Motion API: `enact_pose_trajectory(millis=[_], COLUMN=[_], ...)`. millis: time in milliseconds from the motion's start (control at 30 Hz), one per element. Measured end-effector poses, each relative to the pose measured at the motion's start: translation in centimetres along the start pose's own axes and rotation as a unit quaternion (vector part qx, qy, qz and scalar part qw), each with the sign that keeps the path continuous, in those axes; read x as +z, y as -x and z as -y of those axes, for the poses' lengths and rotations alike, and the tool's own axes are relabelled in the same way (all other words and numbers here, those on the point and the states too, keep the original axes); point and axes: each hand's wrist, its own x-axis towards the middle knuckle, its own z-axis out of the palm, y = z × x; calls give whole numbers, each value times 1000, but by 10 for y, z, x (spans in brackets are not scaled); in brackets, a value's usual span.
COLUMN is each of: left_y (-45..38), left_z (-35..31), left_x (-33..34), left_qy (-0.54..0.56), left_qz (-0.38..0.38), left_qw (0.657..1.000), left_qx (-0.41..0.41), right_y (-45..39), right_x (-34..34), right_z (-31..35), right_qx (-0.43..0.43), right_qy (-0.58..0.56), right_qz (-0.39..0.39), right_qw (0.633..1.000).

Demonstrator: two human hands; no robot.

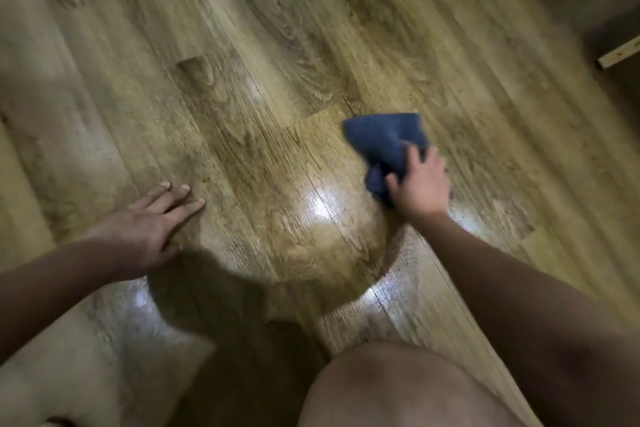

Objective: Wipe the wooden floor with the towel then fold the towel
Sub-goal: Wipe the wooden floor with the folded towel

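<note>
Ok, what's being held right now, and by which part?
The right hand grips the blue towel by its bunched near end. The left hand holds nothing, flat on the wooden floor.

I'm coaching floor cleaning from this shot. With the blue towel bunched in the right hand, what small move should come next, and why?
Probably sweep the towel leftward across the boards toward the left hand. The right hand grips it bunched against the wooden floor, the left hand lies flat on the boards as a brace, and the towel is not folded, so wiping seems unfinished.
</note>
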Motion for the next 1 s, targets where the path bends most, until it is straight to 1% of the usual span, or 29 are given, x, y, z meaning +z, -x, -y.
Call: enact_pose_trajectory(millis=[67,133,267,333,400,500,567,667,733,800,867,900,933,1000], left_y=[1,1,7,17,32,58,76,95,107,120,132,140,148,164], left_z=[2,3,20,39,68,107,125,142,155,169,180,185,188,190], left_x=[2,3,-9,-18,-18,3,30,69,85,96,104,108,114,131], left_qy=[5,8,65,77,65,56,90,162,193,226,271,292,301,299], left_qz=[-4,-2,31,22,-2,4,-6,-84,-110,-125,-156,-175,-191,-210], left_qw=[1000,1000,997,997,998,993,985,963,942,915,880,863,854,848], left_qx=[-3,-4,15,13,-26,-103,-145,-199,-250,-309,-358,-373,-379,-383], right_y=[-20,-31,-43,-54,-66,-76,-81,-90,-97,-101,-105,-102,-95,-73], right_x=[-6,-7,-2,0,4,11,14,15,13,14,18,23,28,30], right_z=[-21,-22,-8,-2,11,37,60,100,138,183,227,248,268,307], right_qx=[145,228,291,321,333,314,280,222,194,159,168,188,180,70], right_qy=[-39,-55,-76,-94,-106,-101,-94,-60,-33,-35,-79,-89,-84,-32], right_qz=[-11,-10,-4,-2,4,19,30,57,78,67,21,-3,-16,6], right_qw=[989,972,954,942,937,944,955,972,977,984,982,978,980,997])
